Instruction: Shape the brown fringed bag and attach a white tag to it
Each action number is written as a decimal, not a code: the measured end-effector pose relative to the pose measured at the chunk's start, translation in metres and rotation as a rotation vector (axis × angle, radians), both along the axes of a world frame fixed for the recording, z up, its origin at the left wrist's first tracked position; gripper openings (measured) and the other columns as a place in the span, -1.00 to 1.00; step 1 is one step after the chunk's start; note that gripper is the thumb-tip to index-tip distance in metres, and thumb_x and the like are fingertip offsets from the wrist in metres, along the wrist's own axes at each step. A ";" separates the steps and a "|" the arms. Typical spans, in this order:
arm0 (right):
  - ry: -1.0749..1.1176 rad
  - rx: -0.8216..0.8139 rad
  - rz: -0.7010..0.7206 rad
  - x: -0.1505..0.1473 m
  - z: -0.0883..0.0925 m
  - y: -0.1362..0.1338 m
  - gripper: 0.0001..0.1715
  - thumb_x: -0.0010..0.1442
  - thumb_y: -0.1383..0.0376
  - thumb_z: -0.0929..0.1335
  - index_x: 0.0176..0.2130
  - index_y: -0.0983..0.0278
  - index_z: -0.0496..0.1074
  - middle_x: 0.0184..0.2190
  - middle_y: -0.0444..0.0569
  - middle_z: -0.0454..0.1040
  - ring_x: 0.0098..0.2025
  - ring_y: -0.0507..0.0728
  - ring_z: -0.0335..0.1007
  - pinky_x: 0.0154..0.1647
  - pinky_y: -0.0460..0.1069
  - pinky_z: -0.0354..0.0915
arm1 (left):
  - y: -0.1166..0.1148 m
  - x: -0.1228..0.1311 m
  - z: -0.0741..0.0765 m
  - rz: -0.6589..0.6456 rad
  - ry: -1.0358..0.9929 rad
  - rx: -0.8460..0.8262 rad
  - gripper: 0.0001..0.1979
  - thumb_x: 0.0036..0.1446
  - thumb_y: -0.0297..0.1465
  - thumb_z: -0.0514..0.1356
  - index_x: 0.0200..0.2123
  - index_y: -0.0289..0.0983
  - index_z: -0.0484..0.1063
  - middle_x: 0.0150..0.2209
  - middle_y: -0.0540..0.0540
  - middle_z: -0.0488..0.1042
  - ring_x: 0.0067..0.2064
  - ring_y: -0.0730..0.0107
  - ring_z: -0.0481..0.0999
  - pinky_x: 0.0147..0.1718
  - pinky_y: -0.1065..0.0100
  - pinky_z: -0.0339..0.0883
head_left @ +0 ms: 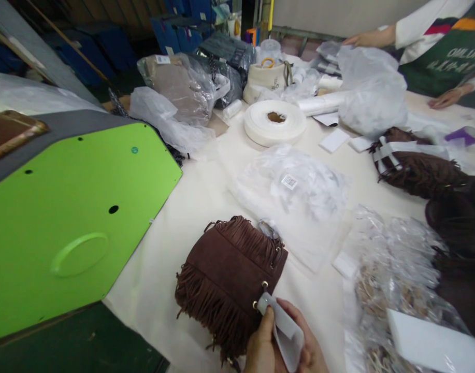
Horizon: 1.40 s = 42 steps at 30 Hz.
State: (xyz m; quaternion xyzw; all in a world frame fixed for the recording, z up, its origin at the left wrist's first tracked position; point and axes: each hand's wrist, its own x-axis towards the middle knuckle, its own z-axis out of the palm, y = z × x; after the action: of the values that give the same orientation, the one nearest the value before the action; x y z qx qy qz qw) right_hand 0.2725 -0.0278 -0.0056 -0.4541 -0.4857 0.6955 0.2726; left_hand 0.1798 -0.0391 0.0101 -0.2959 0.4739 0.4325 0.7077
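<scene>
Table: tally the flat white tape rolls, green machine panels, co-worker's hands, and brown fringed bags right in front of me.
Flat white tape roll: 1
Bright green machine panel: 1
Co-worker's hands: 2
Brown fringed suede bag, nearest the camera: 1
Total: 5

Both hands sit close together just below the lower right corner of the brown fringed bag [229,274], and the bottom edge of the view cuts them off at the wrists. The left hand [259,348] is the nearer to the bag. Its thumb stretches upward and presses on the end of a white strip [286,331] right at the bag's edge. The right hand [310,348] lies just beside it, on the side away from the bag, with its fingers curled around the strip's other end.
</scene>
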 end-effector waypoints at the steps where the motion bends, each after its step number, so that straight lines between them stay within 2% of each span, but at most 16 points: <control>1: -0.060 0.056 0.025 0.000 0.003 0.002 -0.26 0.05 -0.18 0.23 0.07 0.19 0.25 -0.22 0.07 0.46 -0.26 0.22 0.44 -0.32 0.02 0.38 | -0.003 -0.001 -0.002 -0.042 0.042 -0.002 -0.55 -0.01 -0.04 0.18 -0.43 -0.39 0.41 -0.53 -0.15 0.44 -0.39 0.21 0.47 -0.41 0.30 0.32; 4: -0.185 0.253 0.113 -0.001 0.002 0.009 -0.42 0.16 -0.06 0.17 0.06 0.17 0.27 -0.19 0.07 0.43 -0.17 0.21 0.42 -0.28 0.01 0.39 | -0.009 -0.013 0.000 -0.169 0.121 0.061 -0.49 -0.06 0.00 0.21 -0.41 -0.42 0.43 -0.52 -0.17 0.44 -0.33 0.16 0.47 -0.33 0.27 0.31; 9: -0.167 0.613 0.248 -0.002 -0.006 0.020 -0.57 0.17 0.19 0.24 0.04 0.18 0.26 -0.17 0.04 0.39 -0.17 0.16 0.41 -0.22 -0.02 0.38 | -0.011 -0.032 0.020 -0.393 0.242 0.224 -0.45 -0.08 0.10 0.14 -0.47 -0.34 0.44 -0.54 -0.15 0.43 -0.33 0.14 0.47 -0.27 0.20 0.31; 12: -0.195 0.686 0.271 -0.006 -0.001 0.026 -0.63 0.13 0.27 0.29 -0.03 0.20 0.28 -0.25 -0.01 0.38 -0.27 0.11 0.41 -0.30 -0.06 0.38 | -0.015 -0.033 0.032 -0.459 0.335 0.223 -0.45 -0.07 0.13 0.10 -0.50 -0.28 0.43 -0.56 -0.13 0.42 -0.35 0.16 0.47 -0.32 0.22 0.32; 16: -0.253 0.671 0.211 -0.014 0.012 0.028 -0.74 0.07 0.27 0.36 -0.18 0.20 0.32 -0.37 -0.09 0.38 -0.41 0.06 0.38 -0.43 -0.11 0.36 | -0.027 -0.045 0.042 -0.700 0.449 0.269 -0.36 0.02 0.15 -0.08 -0.59 -0.30 0.39 -0.68 -0.10 0.34 -0.56 0.29 0.39 -0.49 0.29 0.29; 18: -0.266 0.627 0.162 -0.018 0.018 0.028 -0.74 0.04 0.25 0.40 -0.23 0.20 0.32 -0.45 -0.14 0.38 -0.50 0.03 0.35 -0.52 -0.14 0.33 | -0.033 -0.058 0.041 -0.811 0.761 0.372 -0.43 0.14 0.01 -0.13 -0.44 -0.32 0.43 -0.57 -0.13 0.42 -0.51 0.30 0.42 -0.44 0.29 0.32; 20: -0.267 0.552 0.112 -0.021 0.023 0.027 -0.71 0.01 0.22 0.42 -0.25 0.21 0.31 -0.49 -0.16 0.39 -0.55 0.02 0.34 -0.57 -0.15 0.32 | -0.036 -0.069 0.034 -0.859 1.239 0.529 -0.64 0.19 -0.26 -0.09 -0.15 -0.29 0.40 -0.30 -0.18 0.48 -0.27 0.26 0.47 -0.26 0.26 0.35; 22: -0.266 0.463 0.078 -0.023 0.025 0.025 -0.69 0.00 0.20 0.43 -0.26 0.21 0.31 -0.48 -0.14 0.42 -0.54 0.04 0.37 -0.55 -0.14 0.33 | -0.035 -0.073 0.025 -0.936 1.649 0.673 -0.62 0.14 -0.46 -0.07 0.03 -0.24 0.28 -0.13 -0.19 0.43 -0.10 0.26 0.42 -0.14 0.24 0.33; 25: -0.265 0.331 0.086 -0.022 0.024 0.022 -0.70 0.00 0.18 0.42 -0.26 0.23 0.34 -0.44 -0.08 0.46 -0.47 0.09 0.41 -0.47 -0.10 0.37 | -0.028 -0.067 0.012 -1.014 2.029 0.804 -0.62 0.15 -0.52 -0.08 0.02 -0.30 0.27 -0.22 -0.17 0.45 -0.23 0.27 0.45 -0.30 0.28 0.36; 28: -0.281 0.278 0.085 -0.020 0.021 0.019 -0.68 -0.02 0.18 0.43 -0.26 0.24 0.35 -0.45 -0.06 0.47 -0.46 0.11 0.42 -0.44 -0.08 0.38 | -0.024 -0.060 0.006 -0.911 2.267 0.829 -0.68 0.21 -0.49 -0.15 -0.11 -0.36 0.34 -0.37 -0.15 0.46 -0.37 0.31 0.44 -0.39 0.31 0.30; 33: -0.301 0.248 0.043 -0.026 0.024 0.020 -0.67 0.00 0.19 0.43 -0.23 0.26 0.37 -0.41 -0.06 0.50 -0.41 0.10 0.45 -0.37 -0.09 0.39 | -0.021 -0.061 0.005 -0.858 2.304 0.822 -0.81 0.20 -0.51 -0.06 -0.25 -0.32 0.33 -0.47 -0.07 0.43 -0.44 0.36 0.41 -0.39 0.32 0.24; 37: -0.298 0.419 0.020 -0.031 0.022 0.019 -0.64 0.07 0.22 0.38 -0.11 0.26 0.35 -0.30 -0.02 0.47 -0.28 0.12 0.44 -0.25 -0.06 0.39 | -0.017 -0.058 0.002 -0.852 2.229 0.776 -0.76 0.23 -0.44 -0.11 -0.41 -0.26 0.29 -0.55 -0.04 0.38 -0.50 0.38 0.38 -0.49 0.36 0.23; 40: -0.304 0.564 0.051 -0.035 0.016 0.014 -0.52 0.12 0.27 0.34 0.04 0.25 0.23 -0.23 0.01 0.42 -0.23 0.12 0.41 -0.22 -0.06 0.38 | -0.020 -0.070 0.007 -0.987 2.198 0.765 -0.73 0.20 -0.45 -0.09 -0.54 -0.22 0.20 -0.61 -0.01 0.33 -0.56 0.38 0.36 -0.58 0.36 0.20; 42: -0.315 0.597 0.051 -0.041 0.014 0.009 -0.44 0.14 0.29 0.31 0.12 0.23 0.13 -0.25 0.00 0.40 -0.27 0.10 0.40 -0.29 -0.08 0.39 | -0.026 -0.093 0.019 -1.120 2.193 0.822 -0.79 0.16 -0.47 -0.04 -0.51 -0.22 0.25 -0.56 -0.01 0.37 -0.52 0.37 0.39 -0.56 0.35 0.25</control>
State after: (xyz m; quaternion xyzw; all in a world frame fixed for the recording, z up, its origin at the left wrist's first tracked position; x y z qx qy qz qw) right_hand 0.2319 -0.0191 0.0080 -0.4440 -0.7151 0.4505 0.2976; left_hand 0.0868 -0.0651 0.0293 0.6848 0.6945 0.2076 0.0751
